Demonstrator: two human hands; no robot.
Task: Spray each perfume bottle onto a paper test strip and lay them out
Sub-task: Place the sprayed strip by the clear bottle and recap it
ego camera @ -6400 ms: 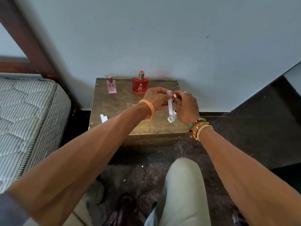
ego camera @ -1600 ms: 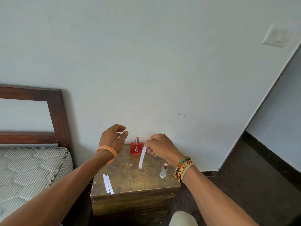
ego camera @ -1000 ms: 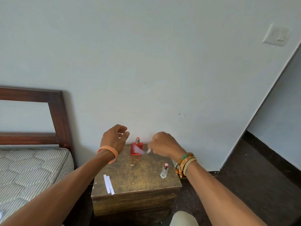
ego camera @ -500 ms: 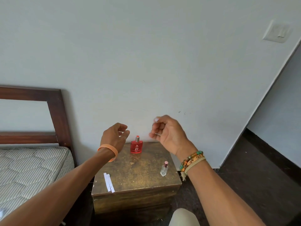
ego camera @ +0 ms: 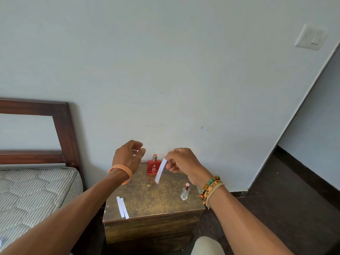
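Observation:
My right hand [ego camera: 181, 163] pinches a white paper test strip [ego camera: 160, 171] by its top end; the strip hangs down over the small wooden box table [ego camera: 152, 201]. A red perfume bottle [ego camera: 153, 165] stands at the back of the table, just left of the strip. A small clear bottle with a pink cap [ego camera: 185, 191] stands near the right edge, below my right wrist. Two white strips [ego camera: 122, 207] lie side by side near the front left corner. My left hand [ego camera: 128, 157] hovers above the back left of the table with fingers loosely curled, holding nothing.
A bed with a striped mattress [ego camera: 35, 192] and dark wooden headboard [ego camera: 64, 129] stands to the left of the table. A pale wall rises right behind the table. Dark floor [ego camera: 285, 208] lies to the right. My knee [ego camera: 207, 245] shows below the table.
My right hand has come back down from beside the wall, and the strip hangs over the table again after being waved. My left hand has stayed in place.

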